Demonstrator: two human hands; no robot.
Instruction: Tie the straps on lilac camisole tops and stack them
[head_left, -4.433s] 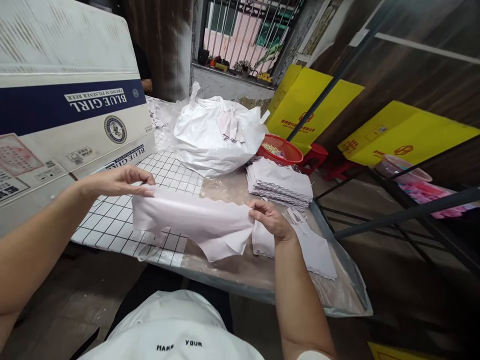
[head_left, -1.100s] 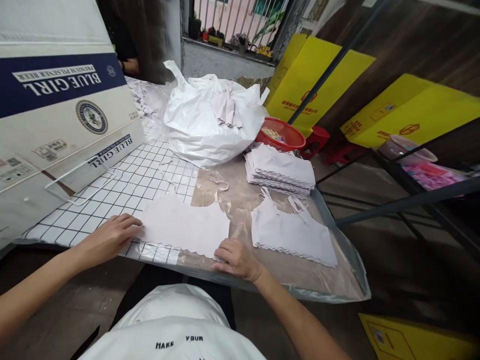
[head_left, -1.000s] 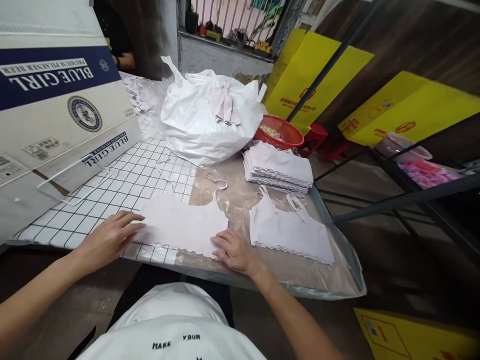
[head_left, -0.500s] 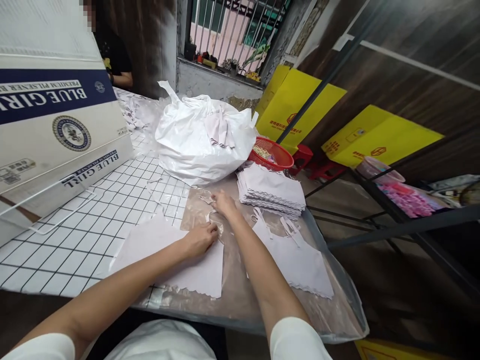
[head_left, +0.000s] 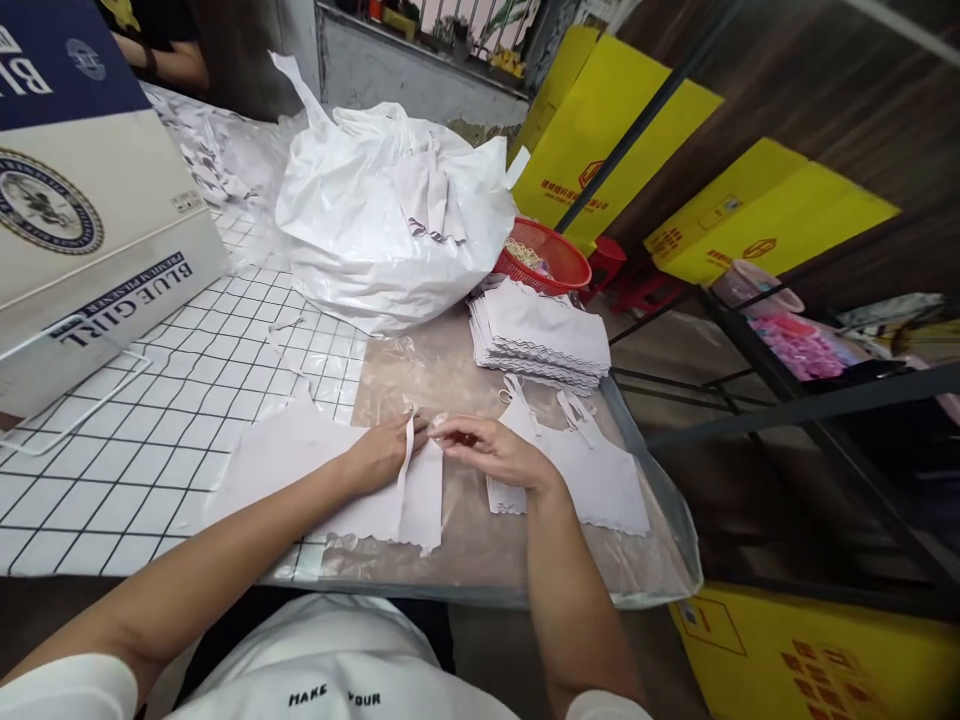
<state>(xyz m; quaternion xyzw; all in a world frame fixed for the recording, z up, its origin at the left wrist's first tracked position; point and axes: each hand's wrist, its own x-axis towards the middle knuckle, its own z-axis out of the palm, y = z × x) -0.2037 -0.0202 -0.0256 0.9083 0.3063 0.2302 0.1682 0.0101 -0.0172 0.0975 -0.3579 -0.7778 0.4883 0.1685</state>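
The pale garment (head_left: 281,450) lies on the tabletop (head_left: 480,565), long axis left to right, mostly left of both hands. The left hand (head_left: 379,455) is nearer, with a strap (head_left: 405,470) across it; the right hand (head_left: 499,450) adjoins its fingers. Whether either grip pinches fabric cannot be determined.

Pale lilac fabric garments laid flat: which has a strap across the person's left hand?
The leftmost garment, partly on black-gridded white covering: its strap crosses the left hand, unlike those of the piled garments.
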